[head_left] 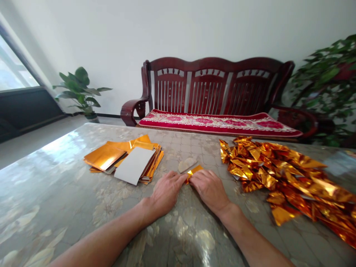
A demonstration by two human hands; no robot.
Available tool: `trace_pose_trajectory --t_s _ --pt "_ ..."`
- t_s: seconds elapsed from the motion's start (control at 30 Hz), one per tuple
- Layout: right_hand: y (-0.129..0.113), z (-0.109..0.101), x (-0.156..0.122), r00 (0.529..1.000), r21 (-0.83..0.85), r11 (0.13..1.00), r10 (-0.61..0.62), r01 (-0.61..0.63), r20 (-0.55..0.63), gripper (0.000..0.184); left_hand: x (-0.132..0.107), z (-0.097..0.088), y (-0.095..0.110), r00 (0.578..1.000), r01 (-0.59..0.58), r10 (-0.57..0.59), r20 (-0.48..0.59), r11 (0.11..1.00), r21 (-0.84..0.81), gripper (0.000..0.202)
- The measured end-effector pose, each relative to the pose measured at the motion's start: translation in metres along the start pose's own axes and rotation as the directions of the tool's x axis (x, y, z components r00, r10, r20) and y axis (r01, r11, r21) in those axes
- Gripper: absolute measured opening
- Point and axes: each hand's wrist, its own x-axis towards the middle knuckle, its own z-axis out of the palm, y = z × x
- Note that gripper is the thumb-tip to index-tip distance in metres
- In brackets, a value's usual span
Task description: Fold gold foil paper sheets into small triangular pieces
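My left hand [166, 193] and my right hand [209, 188] rest on the table with their fingertips meeting on a small folded piece of gold foil paper [194, 171]. Both hands have their fingers curled and pressed down on that piece, most of which is hidden beneath them. To the left lies a stack of flat gold foil sheets [111, 157] with one sheet turned white side up [134, 165]. A large heap of folded gold foil pieces [289, 176] spreads over the table to the right of my right hand.
The table [69, 207] has a glossy patterned top. Behind it stands a dark red wooden bench [211, 89] with a red cushion. Potted plants stand at the left [79, 91] and the right [330, 81]. A window is at the far left.
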Motion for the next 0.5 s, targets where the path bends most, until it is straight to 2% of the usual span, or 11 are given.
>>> trace_pose_trajectory --t_s 0.27,0.5 --pt "-0.005 0.005 0.001 1.000 -0.131 0.991 -0.027 0.027 0.001 0.016 0.008 0.002 -0.018 0.998 0.027 -0.030 -0.055 0.998 -0.051 0.040" --pt "-0.008 0.000 0.006 0.998 -0.152 0.988 -0.020 0.028 0.053 0.013 0.014 0.003 -0.024 0.996 0.034 -0.041 -0.079 0.996 -0.086 0.042"
